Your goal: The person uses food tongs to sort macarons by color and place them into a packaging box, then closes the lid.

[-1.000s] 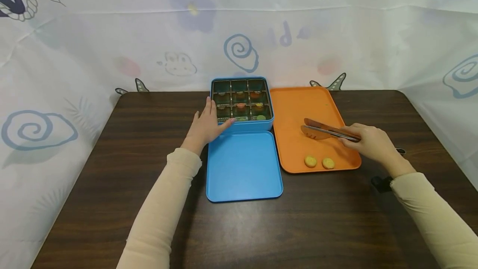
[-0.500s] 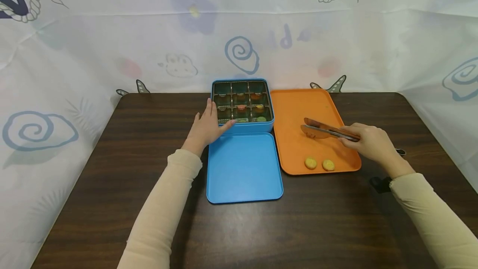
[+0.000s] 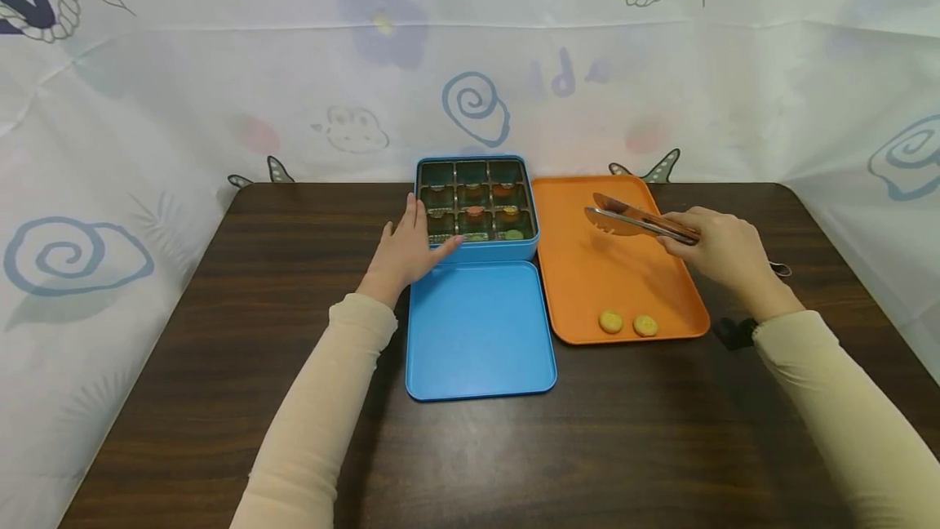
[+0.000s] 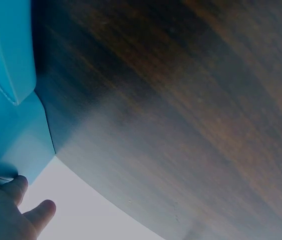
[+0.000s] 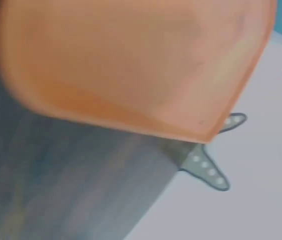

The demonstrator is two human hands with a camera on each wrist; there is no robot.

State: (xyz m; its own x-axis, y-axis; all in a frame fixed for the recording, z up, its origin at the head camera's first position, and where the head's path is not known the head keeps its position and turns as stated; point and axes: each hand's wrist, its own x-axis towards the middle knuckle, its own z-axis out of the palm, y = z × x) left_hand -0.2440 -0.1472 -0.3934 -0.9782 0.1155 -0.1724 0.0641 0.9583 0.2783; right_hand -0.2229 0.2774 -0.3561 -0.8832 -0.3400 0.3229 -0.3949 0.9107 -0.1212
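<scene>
A blue lunch box (image 3: 485, 252) with a divided insert stands at the back of the table. My left hand (image 3: 400, 251) lies against its left side, fingers straight and thumb along the front rim; in the left wrist view, two fingertips (image 4: 41, 215) show at the blue wall. My right hand (image 3: 723, 245) grips a pair of food tongs (image 3: 646, 224), whose arms stand apart above the orange tray (image 3: 576, 276), with nothing visible between the tips. Two round yellow slices (image 3: 610, 321) lie near that tray's front edge.
Green, pink and yellow pieces sit in some of the box's compartments. A flat blue lid (image 3: 481, 333) lies in front of the box, its right edge near the orange tray. Behind the dark wooden table (image 3: 470, 464) hangs a white patterned cloth (image 3: 279, 88).
My right hand has moved the tongs away from me, towards the back of the orange tray. My left hand stays at the box; the yellow slices have not moved.
</scene>
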